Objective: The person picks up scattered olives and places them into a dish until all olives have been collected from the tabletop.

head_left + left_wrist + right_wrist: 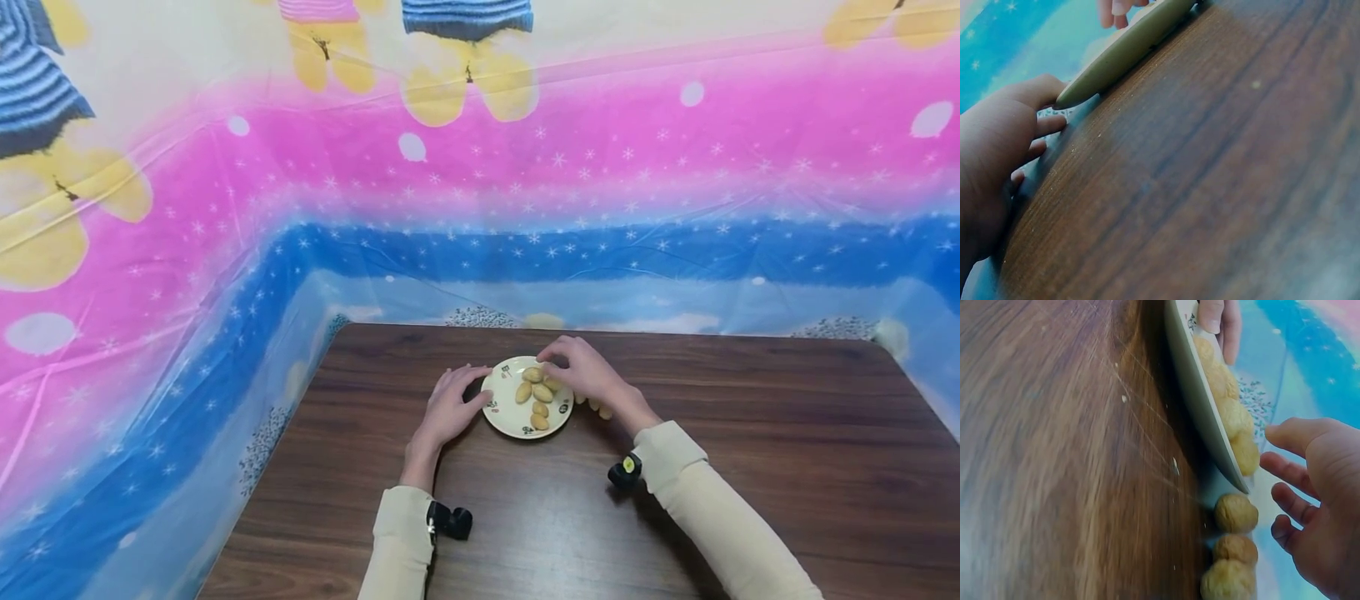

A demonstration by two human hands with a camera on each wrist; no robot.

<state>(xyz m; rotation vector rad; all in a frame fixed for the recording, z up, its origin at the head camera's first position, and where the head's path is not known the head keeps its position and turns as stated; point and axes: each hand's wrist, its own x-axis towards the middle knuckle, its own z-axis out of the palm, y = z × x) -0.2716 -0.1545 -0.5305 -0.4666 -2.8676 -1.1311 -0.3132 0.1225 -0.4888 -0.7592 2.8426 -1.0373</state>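
Note:
A round white plate (501, 421) with small printed motifs stands near the table's far side. Several small yellow-brown potatoes (522, 392) lie on it. My left hand (448, 408) touches the plate's left rim with thumb and fingers spread. Over the plate's upper right edge is my right hand (585, 371), its fingertips close to the potatoes. In the right wrist view that hand's thumb and fingers stand apart with nothing between them. A few more potatoes (1235, 512) sit on the table just right of the plate, partly under the right hand in the head view.
The dark brown wooden table (517, 517) has its far edge against a printed pink and blue cloth (600, 183). Black wrist cameras (625, 473) are strapped at both sleeves' cuffs.

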